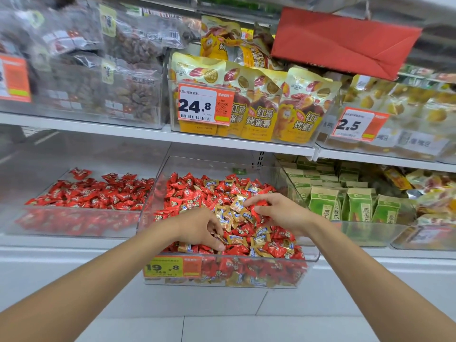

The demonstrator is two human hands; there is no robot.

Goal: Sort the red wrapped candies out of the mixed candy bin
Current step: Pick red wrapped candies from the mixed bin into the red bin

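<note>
Red crinkly-wrapped candies (187, 193) lie mixed with gold-wrapped candies (234, 213) in the clear plastic bin (217, 166), all around and beneath both hands. The left hand (197, 228) dips near the front wall, its fingers curled down into the heap just below a cluster of gold pieces. Whether it has pinched anything cannot be told, since the fingertips sit among the wrappers. The right hand (274, 208) reaches over the pile just beyond the left, its fingers nearly straight on the wrappers. A red piece shows by the thumb, but a grasp cannot be confirmed. These sweets look light, small and slippery, with stiff, rustling film that would slide from a flat press. The twisted or crimped wrapper ends, or a pinch across the plump middle, seem the surest places to take hold. Well to the left of the left hand sits a second clear bin (74, 223) holding only red pieces, a likely destination.
</note>
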